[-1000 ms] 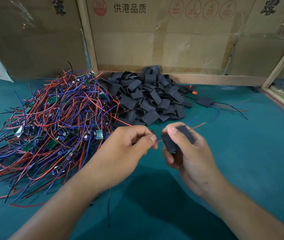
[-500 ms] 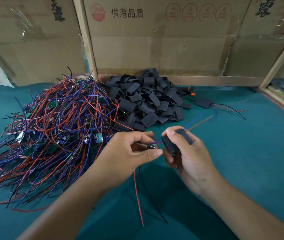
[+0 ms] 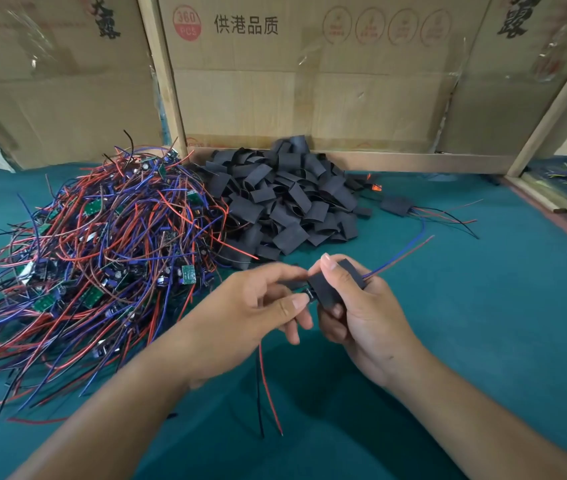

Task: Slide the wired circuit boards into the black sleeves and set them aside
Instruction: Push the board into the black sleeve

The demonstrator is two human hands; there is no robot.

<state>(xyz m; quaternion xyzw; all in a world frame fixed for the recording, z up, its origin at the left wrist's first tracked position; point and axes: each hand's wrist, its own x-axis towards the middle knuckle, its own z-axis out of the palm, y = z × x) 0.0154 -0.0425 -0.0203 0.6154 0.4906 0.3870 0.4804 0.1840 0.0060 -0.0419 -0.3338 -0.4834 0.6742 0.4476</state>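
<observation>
Barely begun, by the look of it: one sleeved board (image 3: 396, 206) lies right of the sleeve pile (image 3: 289, 202), the wired heap (image 3: 102, 258) left. Right hand (image 3: 358, 313) pinches a black sleeve (image 3: 330, 289); left hand (image 3: 258, 313) pinches the board (image 3: 306, 291) into it.

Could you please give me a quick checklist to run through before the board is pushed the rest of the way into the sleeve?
1. Right hand grips the black sleeve: ok.
2. Left hand pinches the board's end at the sleeve mouth: ok.
3. Blue and red leads are threaded out the far end: ok.
4. Board fully seated: not ok, part shows at the mouth.
5. Trailing red and black wires hang free: ok.
6. Room beside the finished unit: ok.
</observation>
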